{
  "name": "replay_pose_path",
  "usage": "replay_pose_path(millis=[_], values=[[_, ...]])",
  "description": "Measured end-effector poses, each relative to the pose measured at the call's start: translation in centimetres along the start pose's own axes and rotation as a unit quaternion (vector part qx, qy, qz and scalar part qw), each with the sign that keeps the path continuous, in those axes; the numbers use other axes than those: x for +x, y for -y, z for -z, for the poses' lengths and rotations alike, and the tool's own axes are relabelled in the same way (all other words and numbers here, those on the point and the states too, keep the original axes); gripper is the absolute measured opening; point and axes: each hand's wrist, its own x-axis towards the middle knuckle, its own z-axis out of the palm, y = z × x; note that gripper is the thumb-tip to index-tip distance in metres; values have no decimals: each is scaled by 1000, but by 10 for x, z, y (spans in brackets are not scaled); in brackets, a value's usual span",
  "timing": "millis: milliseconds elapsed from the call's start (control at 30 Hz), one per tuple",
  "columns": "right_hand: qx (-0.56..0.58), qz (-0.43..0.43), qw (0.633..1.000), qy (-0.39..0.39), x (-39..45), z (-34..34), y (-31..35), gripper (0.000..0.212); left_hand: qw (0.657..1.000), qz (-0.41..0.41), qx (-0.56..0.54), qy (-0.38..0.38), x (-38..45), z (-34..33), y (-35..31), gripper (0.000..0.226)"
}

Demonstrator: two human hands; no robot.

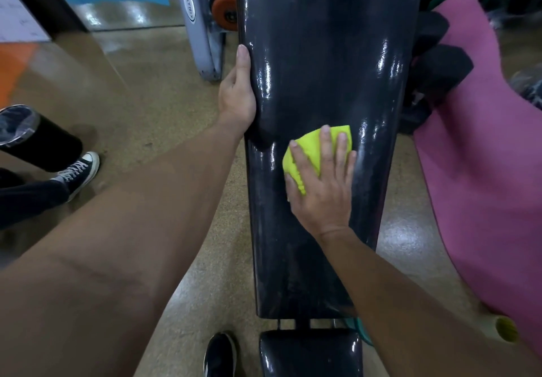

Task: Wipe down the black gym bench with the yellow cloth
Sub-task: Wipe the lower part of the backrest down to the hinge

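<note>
- On the black bench pad, the right hand lies spread flat, pressing the yellow cloth down to wipe.
- Left hand grips the pad's edge, likely steadying it.

Cloth on bench (mat rightward).

Glossy black padded counter: upper surface open. Left edge blocked by left hand. Right flank: black hex dumbbells, pink foam mat close.
</note>
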Motion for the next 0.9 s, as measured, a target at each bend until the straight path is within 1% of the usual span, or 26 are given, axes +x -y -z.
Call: replay_pose_path(millis=[133,233,300,333,400,433,500,600,667,733,767,833,900], values=[[12,-49,999,7,6,-1,17,54,1000,2,-1,4,-1,0,1,41],[18,-18,1000,18,-1,0,14,54,1000,5,8,2,-3,2,1,44],[10,-3,1000,16,-3,6,-6,55,1000,15,11,17,-5,3,1,54],[6,-19,1000,10,-3,9,-15,55,999,19,14,22,-7,4,2,58],[8,-80,997,-2,0,12,-25,54,999,31,19,24,-15,4,11,63],[13,-101,995,-2,1,13,-24,54,999,36,16,24,-20,4,19,63],[13,-98,995,10,0,13,-19,55,998,49,11,24,-30,5,34,58],[1,-29,999,24,-12,13,-32,55,998,60,-2,16,-35,3,41,55],[-10,-6,1000,24,-17,17,-51,56,998,59,2,11,-35,1,40,57],[-7,-32,999,12,-12,19,-61,55,998,58,-1,4,-35,1,40,61],[2,-56,998,3,-8,18,-59,55,998,59,-3,3,-34,1,41,59],[17,-95,995,-3,-2,15,-45,54,998,65,-5,1,-32,-1,42,49],[15,-82,997,6,-7,12,-33,55,998,65,1,-17,-34,-4,40,40]])
